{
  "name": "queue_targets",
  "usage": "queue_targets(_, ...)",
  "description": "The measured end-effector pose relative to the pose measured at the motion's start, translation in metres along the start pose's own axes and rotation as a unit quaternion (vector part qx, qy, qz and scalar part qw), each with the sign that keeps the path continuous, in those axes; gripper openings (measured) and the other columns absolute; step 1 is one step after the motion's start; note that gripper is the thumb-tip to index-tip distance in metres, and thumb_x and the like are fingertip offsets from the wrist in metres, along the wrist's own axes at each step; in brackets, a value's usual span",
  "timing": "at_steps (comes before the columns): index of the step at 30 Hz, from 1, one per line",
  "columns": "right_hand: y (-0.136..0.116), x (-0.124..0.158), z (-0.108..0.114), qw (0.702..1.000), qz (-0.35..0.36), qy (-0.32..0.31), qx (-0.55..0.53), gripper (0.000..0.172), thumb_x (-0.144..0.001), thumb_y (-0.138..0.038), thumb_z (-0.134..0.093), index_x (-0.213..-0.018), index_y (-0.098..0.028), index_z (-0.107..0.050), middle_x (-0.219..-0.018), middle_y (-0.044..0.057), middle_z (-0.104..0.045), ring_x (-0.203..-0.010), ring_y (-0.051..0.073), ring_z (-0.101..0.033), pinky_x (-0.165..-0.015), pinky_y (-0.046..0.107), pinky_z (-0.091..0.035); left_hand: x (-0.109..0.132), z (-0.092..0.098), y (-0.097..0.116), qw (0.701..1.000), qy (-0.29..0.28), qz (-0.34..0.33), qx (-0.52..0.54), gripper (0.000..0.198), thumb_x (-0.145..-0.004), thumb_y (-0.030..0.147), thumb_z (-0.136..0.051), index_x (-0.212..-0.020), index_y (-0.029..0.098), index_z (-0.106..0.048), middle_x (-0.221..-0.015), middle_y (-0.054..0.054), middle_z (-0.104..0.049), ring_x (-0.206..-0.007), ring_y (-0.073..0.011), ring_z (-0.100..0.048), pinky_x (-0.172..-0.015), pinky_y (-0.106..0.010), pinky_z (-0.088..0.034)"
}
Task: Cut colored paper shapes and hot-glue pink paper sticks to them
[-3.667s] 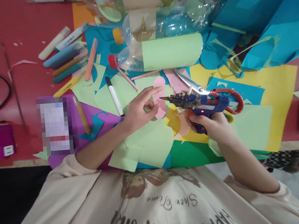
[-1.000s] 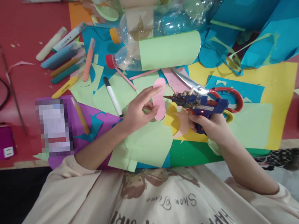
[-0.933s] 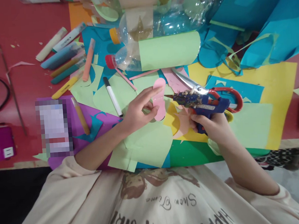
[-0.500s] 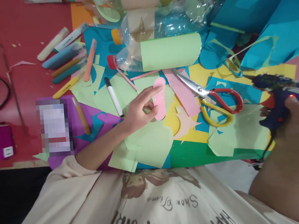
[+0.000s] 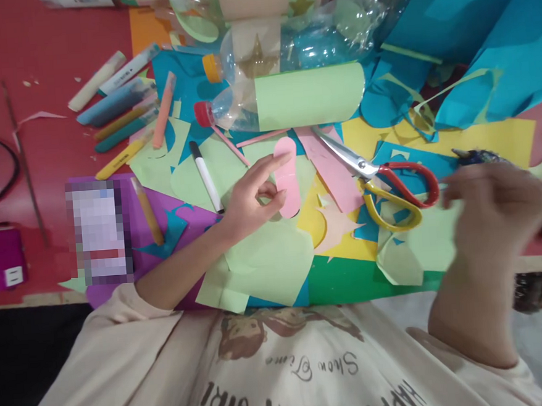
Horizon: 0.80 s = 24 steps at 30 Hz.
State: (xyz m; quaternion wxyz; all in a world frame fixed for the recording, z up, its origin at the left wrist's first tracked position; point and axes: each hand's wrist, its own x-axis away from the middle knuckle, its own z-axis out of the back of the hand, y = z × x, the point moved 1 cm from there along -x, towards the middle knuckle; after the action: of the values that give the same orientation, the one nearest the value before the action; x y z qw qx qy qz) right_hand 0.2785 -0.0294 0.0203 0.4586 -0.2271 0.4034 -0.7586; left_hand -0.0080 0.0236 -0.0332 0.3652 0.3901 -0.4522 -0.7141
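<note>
My left hand [image 5: 247, 198] pinches a small pink paper cutout [image 5: 288, 180] with two rounded ends, upright between thumb and fingertips. On the right, my right hand [image 5: 489, 212] hovers near the scissors' handles, its fingers smeared by motion. Behind it lies the glue gun [image 5: 485, 156], mostly hidden by that hand. Between the two hands rest scissors [image 5: 366, 168] with one red and one yellow handle. Green paper pieces [image 5: 270, 259] lie beneath my left hand, and a pink paper strip [image 5: 331, 168] is under the scissor blades.
Plastic bottles, one wrapped in green paper [image 5: 312, 95], lie at the back. Several markers [image 5: 115, 102] are grouped at the left, with a black-capped marker [image 5: 206, 176] nearer my left hand. A blurred-out phone [image 5: 99, 230] lies on purple paper. Blue sheets [image 5: 497, 57] fill the back right.
My right hand has let go of the glue gun and moved left towards the scissors. The pink cutout in my left hand has shifted very slightly.
</note>
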Motion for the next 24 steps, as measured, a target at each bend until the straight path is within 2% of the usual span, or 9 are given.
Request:
queue_targets(2, -0.023, 0.021, -0.033, 0.987, 0.04, -0.157, -0.004, 0.014, -0.08, -0.032, -0.06, -0.069, -0.023, -0.06, -0.062, 0.001, -0.054, -0.056, 0.013, -0.047, -0.054, 0.031, -0.038, 0.0, 0.001, -0.001, 1.0, 0.006, -0.005, 0.004, 0.043, -0.09, 0.035, -0.052, -0.133, 0.031, -0.043, -0.137, -0.01, -0.046, -0.063, -0.0015, -0.058, -0.059, -0.016, -0.052)
queue_targets(4, -0.041, 0.037, -0.065, 0.954, 0.042, -0.294, -0.048, 0.016, -0.08, -0.037, -0.06, -0.075, -0.022, -0.058, -0.072, 0.002, -0.059, -0.062, 0.013, -0.053, -0.054, 0.028, -0.042, 0.0, 0.002, -0.003, 1.0, 0.01, -0.005, -0.003, 0.046, -0.09, 0.038, -0.053, -0.134, 0.032, -0.041, -0.138, -0.01, -0.045, -0.063, -0.002, -0.058, -0.057, -0.016, -0.052)
queue_targets(6, -0.051, 0.044, -0.091, 0.926, 0.001, -0.364, -0.099, 0.02, -0.079, -0.039, -0.063, -0.08, -0.021, -0.052, -0.076, 0.0, -0.056, -0.058, 0.01, -0.053, -0.049, 0.025, -0.042, 0.0, 0.003, -0.004, 1.0, 0.014, -0.004, -0.019, 0.049, -0.089, 0.041, -0.053, -0.135, 0.033, -0.039, -0.139, -0.01, -0.045, -0.063, -0.003, -0.059, -0.056, -0.017, -0.052)
queue_targets(9, -0.055, 0.044, -0.117, 0.89, -0.065, -0.414, -0.177, 0.031, -0.078, -0.044, -0.064, -0.078, -0.022, -0.042, -0.07, -0.005, -0.05, -0.048, 0.006, -0.048, -0.041, 0.022, -0.036, -0.002, 0.005, -0.005, 0.998, 0.036, -0.002, -0.041, 0.05, -0.089, 0.044, -0.052, -0.137, 0.034, -0.037, -0.14, -0.01, -0.044, -0.065, -0.0049, -0.061, -0.057, -0.019, -0.053)
queue_targets(11, -0.056, 0.04, -0.125, 0.871, -0.09, -0.428, -0.223, 0.033, -0.079, -0.047, -0.063, -0.076, -0.022, -0.041, -0.066, -0.006, -0.049, -0.046, 0.006, -0.048, -0.038, 0.022, -0.036, -0.003, 0.007, -0.006, 0.997, 0.056, -0.008, -0.051, 0.051, -0.089, 0.045, -0.052, -0.137, 0.035, -0.036, -0.141, -0.01, -0.043, -0.067, -0.006, -0.062, -0.059, -0.021, -0.054)
queue_targets(13, -0.055, 0.035, -0.129, 0.867, -0.091, -0.417, -0.258, 0.034, -0.079, -0.049, -0.062, -0.072, -0.022, -0.042, -0.06, -0.006, -0.049, -0.044, 0.007, -0.049, -0.038, 0.021, -0.038, -0.004, 0.009, -0.007, 0.996, 0.071, -0.017, -0.055, 0.053, -0.088, 0.047, -0.052, -0.138, 0.036, -0.035, -0.141, -0.009, -0.043, -0.068, -0.0067, -0.063, -0.06, -0.021, -0.055)
queue_targets(19, -0.052, 0.024, -0.128, 0.883, -0.072, -0.341, -0.315, 0.03, -0.072, -0.041, -0.072, -0.075, -0.022, -0.05, -0.058, -0.007, -0.054, -0.042, 0.006, -0.049, -0.038, 0.021, -0.039, -0.008, 0.015, -0.014, 0.99, 0.127, -0.062, -0.019, 0.047, -0.09, 0.049, -0.048, -0.135, 0.039, -0.039, -0.134, -0.006, -0.049, -0.069, -0.0067, -0.062, -0.058, -0.019, -0.053)
queue_targets(22, -0.05, 0.02, -0.123, 0.89, -0.07, -0.306, -0.332, 0.025, -0.072, -0.036, -0.073, -0.077, -0.022, -0.052, -0.055, -0.008, -0.053, -0.04, 0.005, -0.047, -0.038, 0.019, -0.039, -0.007, 0.015, -0.016, 0.988, 0.145, -0.047, -0.04, 0.045, -0.091, 0.042, -0.05, -0.134, 0.035, -0.041, -0.13, -0.006, -0.052, -0.069, -0.0064, -0.062, -0.058, -0.018, -0.052)
queue_targets(24, -0.049, 0.019, -0.121, 0.893, -0.074, -0.284, -0.342, 0.021, -0.074, -0.033, -0.071, -0.074, -0.021, -0.054, -0.053, -0.008, -0.052, -0.039, 0.005, -0.047, -0.037, 0.018, -0.038, -0.007, 0.014, -0.016, 0.989, 0.129, -0.034, -0.068, 0.047, -0.09, 0.041, -0.052, -0.135, 0.033, -0.041, -0.131, -0.007, -0.051, -0.07, -0.0061, -0.061, -0.06, -0.018, -0.053)
